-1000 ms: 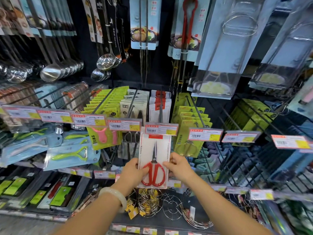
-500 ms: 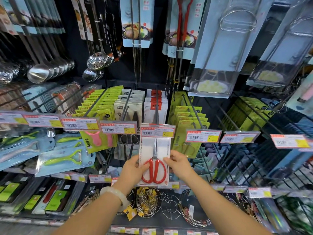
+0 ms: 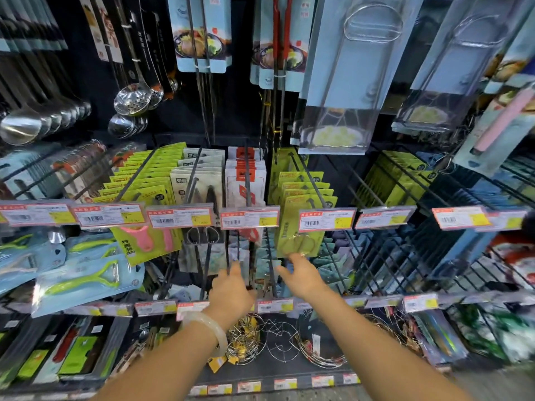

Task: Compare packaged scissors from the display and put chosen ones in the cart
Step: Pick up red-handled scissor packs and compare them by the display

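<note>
Both hands reach toward the pegboard display of kitchen tools, and neither holds anything. The left hand (image 3: 231, 293), with a pale bangle (image 3: 210, 328) on its wrist, has its fingers (image 3: 235, 269) extended forward and loosely together, pointing up at the hooks; they are motion-blurred, so whether the tips touch a hook or a package cannot be told. The right hand (image 3: 304, 277) is spread, fingers apart, its tips just below the lime-green scissors pack (image 3: 301, 227) that hangs on the hook right of centre; contact there cannot be told either.

The white-carded red-handled scissors (image 3: 246, 183) hang in a row on the centre hook, directly above and between the two hands, the front card partly hidden behind its price tag (image 3: 249, 219). Left of them hang grey-carded black-handled scissors (image 3: 199, 186), then a row of lime-green cards with a pink peeler (image 3: 143, 237) in front. Farther left lie light-blue packs with green Y-shaped peelers (image 3: 84, 282).

A rail of red-and-yellow price tags runs across the display at mid height. Above hang steel ladles (image 3: 20, 128), perforated skimmers (image 3: 133, 99) and long packaged tongs (image 3: 279, 39). Below the hands, wire steaming racks (image 3: 282, 341) lie piled on the lower shelf.
</note>
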The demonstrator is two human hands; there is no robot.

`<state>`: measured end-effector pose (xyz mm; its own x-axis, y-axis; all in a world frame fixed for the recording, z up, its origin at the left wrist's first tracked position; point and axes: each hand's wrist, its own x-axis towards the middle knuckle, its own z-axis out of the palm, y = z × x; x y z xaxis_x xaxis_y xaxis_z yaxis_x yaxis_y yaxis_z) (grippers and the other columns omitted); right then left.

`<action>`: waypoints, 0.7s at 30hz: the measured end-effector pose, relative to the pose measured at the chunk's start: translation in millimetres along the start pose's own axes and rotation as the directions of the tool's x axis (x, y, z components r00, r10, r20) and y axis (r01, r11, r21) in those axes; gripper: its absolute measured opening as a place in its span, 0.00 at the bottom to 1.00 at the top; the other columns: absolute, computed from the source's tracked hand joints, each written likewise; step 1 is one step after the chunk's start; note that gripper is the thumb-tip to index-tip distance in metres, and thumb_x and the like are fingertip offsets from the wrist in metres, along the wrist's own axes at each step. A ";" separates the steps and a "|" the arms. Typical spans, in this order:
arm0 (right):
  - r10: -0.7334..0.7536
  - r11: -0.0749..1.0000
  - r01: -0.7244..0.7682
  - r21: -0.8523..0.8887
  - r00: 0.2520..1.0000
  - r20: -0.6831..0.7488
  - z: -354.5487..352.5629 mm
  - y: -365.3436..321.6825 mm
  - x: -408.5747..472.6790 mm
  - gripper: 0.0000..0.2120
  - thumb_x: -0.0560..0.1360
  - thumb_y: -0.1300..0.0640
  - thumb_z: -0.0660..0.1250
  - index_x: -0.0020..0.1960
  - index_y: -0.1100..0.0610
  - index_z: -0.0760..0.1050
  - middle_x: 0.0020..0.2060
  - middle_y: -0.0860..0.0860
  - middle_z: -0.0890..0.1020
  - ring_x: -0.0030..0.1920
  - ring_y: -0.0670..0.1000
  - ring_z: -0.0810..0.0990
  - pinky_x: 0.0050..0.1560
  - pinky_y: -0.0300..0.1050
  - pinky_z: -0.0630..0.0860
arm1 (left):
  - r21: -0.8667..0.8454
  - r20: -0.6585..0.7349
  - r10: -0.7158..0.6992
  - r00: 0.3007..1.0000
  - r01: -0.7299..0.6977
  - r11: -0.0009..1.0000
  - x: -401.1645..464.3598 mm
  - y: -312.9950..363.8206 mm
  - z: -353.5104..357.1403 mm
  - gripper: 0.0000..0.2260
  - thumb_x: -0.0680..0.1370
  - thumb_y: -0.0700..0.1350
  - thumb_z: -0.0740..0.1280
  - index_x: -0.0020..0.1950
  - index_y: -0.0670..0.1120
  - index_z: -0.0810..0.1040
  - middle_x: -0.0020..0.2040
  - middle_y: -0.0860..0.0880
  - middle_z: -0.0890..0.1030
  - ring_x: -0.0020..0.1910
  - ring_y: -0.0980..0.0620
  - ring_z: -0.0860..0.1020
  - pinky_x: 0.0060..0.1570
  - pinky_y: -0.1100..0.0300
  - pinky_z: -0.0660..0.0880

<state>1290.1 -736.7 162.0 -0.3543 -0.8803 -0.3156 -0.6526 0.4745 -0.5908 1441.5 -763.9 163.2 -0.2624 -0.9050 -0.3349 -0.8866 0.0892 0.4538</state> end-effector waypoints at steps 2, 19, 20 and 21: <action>0.003 0.994 -0.004 -0.112 1.000 -0.007 0.1 15.5 -8.8 0.24 0.78 0.50 0.61 0.70 0.60 0.63 0.67 0.58 0.70 0.67 0.58 0.70 0.64 0.49 0.69 | 0.162 -0.007 0.130 0.991 -0.127 0.979 -3.4 11.5 10.2 0.34 0.76 0.51 0.66 0.76 0.46 0.52 0.74 0.41 0.61 0.73 0.41 0.60 0.71 0.50 0.61; 0.325 0.800 -0.472 -0.371 0.860 -0.393 -108.0 237.1 -159.1 0.29 0.76 0.52 0.63 0.72 0.59 0.57 0.72 0.59 0.60 0.75 0.59 0.53 0.74 0.55 0.54 | 0.388 0.351 0.677 0.647 -0.758 0.524 -101.3 239.2 150.3 0.33 0.76 0.44 0.64 0.76 0.44 0.51 0.77 0.41 0.52 0.76 0.41 0.50 0.74 0.46 0.50; 0.361 0.790 -0.501 -0.354 0.846 -0.392 -121.3 250.1 -169.0 0.29 0.76 0.53 0.63 0.72 0.59 0.56 0.72 0.59 0.59 0.75 0.59 0.53 0.74 0.55 0.54 | 0.388 0.358 0.693 0.625 -0.775 0.498 -109.3 257.5 159.1 0.32 0.76 0.44 0.64 0.76 0.44 0.52 0.76 0.41 0.52 0.76 0.41 0.50 0.74 0.46 0.51; 0.390 0.778 -0.529 -0.339 0.830 -0.399 -134.6 263.7 -179.5 0.30 0.76 0.53 0.63 0.73 0.59 0.55 0.73 0.59 0.58 0.75 0.59 0.53 0.74 0.55 0.55 | 0.384 0.373 0.705 0.604 -0.792 0.475 -117.2 275.3 169.3 0.32 0.76 0.43 0.64 0.76 0.44 0.52 0.76 0.41 0.52 0.76 0.41 0.50 0.74 0.46 0.52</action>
<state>1091.4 -453.1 162.8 -0.8160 -0.5437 -0.1962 -0.5472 0.8360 -0.0406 1163.6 -562.8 187.6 -0.9252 -0.3285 -0.1900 -0.3598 0.9186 0.1633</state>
